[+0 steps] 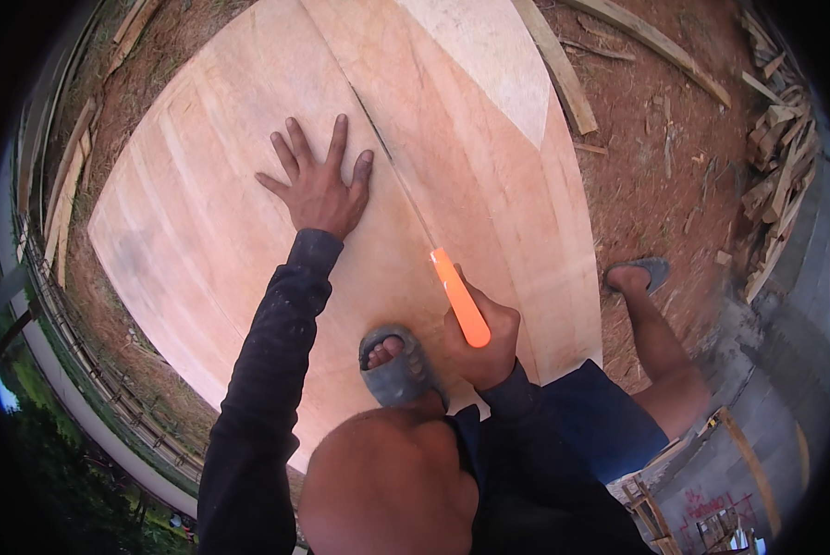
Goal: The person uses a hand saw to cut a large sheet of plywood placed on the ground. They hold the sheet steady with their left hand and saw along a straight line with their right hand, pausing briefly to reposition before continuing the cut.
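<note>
A large pale plywood sheet [193, 213] lies under both my hands. My left hand [318, 185] rests palm down on it, fingers spread, just left of a long straight dark cut line [350, 83]. My right hand [484, 338] grips the orange handle [459, 296] of a saw, whose thin blade [419, 222] lies in line with that cut. Where the blade ends along the line is hard to make out. My sandaled foot [387, 361] stands on the plywood beside my right hand.
Long boards [655, 42] lie on reddish dirt [655, 176] around the sheet. A pile of wood offcuts [780, 157] is at the right, beside grey paving. My other sandaled foot [637, 276] rests on the dirt. More strips [68, 194] lie along the left edge.
</note>
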Tool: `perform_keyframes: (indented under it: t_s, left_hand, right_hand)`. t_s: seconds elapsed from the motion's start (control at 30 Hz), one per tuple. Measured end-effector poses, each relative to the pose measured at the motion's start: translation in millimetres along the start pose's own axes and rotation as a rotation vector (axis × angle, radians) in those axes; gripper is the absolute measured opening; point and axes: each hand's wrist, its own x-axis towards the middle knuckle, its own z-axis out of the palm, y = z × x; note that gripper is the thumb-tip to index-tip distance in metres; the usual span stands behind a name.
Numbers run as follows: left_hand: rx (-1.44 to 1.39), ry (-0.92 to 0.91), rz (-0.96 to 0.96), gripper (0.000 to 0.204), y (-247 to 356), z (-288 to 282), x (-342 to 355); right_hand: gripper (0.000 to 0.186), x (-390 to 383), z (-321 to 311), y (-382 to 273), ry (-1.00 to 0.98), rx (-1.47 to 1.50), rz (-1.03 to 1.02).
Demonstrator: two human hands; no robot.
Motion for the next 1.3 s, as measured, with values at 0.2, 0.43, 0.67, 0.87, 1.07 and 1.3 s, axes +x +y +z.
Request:
perform_keyframes:
  t_s: [0.2,0.43,0.67,0.87,1.07,1.3]
  left_hand:
    - [-0.010,0.052,0.037,0.063,12,1,11]
    - [0.009,0.041,0.012,0.061,7,0,6]
    - [0.006,0.027,0.000,0.061,2,1,1]
    - [-0.041,0.043,0.060,0.063,15,-2,11]
    - [0.032,0.030,0.007,0.063,3,-1,4]
    - [0.003,0.021,0.004,0.062,3,0,1]
  right_hand:
    - [0.010,139,61,-11,0.076,-0.121,-0.051]
    - [0.041,-83,-49,-5,-0.043,-0.213,0.028]
    - [0.036,-17,-12,-7,0.046,0.017,0.032]
    - [0.013,129,60,-9,0.039,-0.111,0.000]
    - [0.026,-57,-37,-7,0.018,-0.039,0.051]
    - [0.032,-48,-33,-11,0.027,-0.077,0.022]
